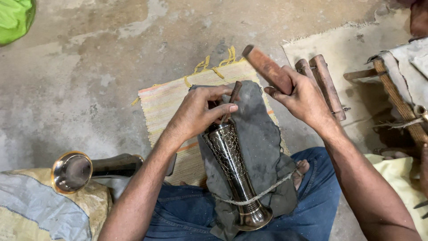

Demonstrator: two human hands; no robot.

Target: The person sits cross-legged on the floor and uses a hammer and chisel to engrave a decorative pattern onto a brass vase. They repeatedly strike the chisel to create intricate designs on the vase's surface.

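Two hands work over one engraved brass vase (234, 174) lying on grey cloth (261, 134) across the lap. Left hand (196, 111), its grip clamped on a thin chisel (234, 93), sits atop the vase's upper end. Right hand (303, 96), grip closed around a wooden mallet (267, 67), hovers just beside it.

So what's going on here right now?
A person sits on the floor with an engraved metal vase lying on a grey cloth across their lap, tied down with a cord. The left hand holds a thin chisel-like tool at the vase's patterned upper part. The right hand grips a wooden mallet, raised above the tool. A second vase lies at the left.
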